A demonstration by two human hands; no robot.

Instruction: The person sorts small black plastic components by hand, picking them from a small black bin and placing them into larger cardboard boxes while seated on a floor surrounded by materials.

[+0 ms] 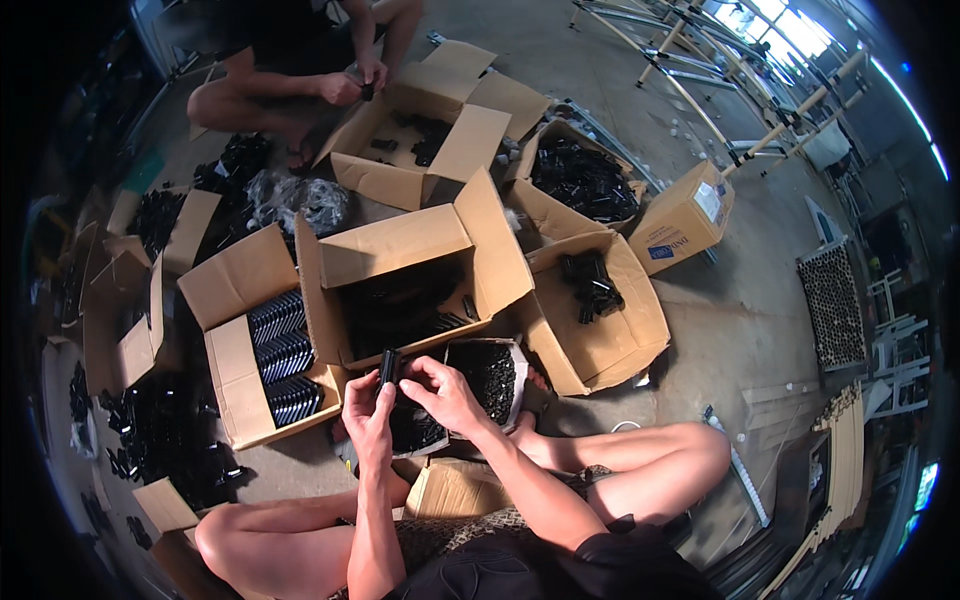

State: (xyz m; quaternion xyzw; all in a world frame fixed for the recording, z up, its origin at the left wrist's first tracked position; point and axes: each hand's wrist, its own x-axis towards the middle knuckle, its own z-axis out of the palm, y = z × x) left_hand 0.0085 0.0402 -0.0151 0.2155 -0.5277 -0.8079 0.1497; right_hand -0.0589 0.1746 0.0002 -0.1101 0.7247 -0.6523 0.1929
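Note:
My left hand (pixel 368 415) is closed around a short black tube-shaped part (pixel 389 362), held upright in front of me. Beside it, my right hand (pixel 447 398) has its thumb and fingers pinched together close to the part's lower end; whether a small piece is between them is too small to tell. Just below and behind my hands stand small boxes of tiny black pieces (pixel 497 378). Beyond them is an open carton (pixel 395 248) with dark parts inside. To its left, another carton (pixel 228 375) holds neat rows of black parts (pixel 283 348).
An open carton (pixel 625 345) at right holds a few black parts. Behind it are a box heaped with black pieces (pixel 583 180) and a closed carton (pixel 680 222). Loose black parts (pixel 170 430) lie left. Across from me, a person's hands (pixel 358 85) hold a small dark piece.

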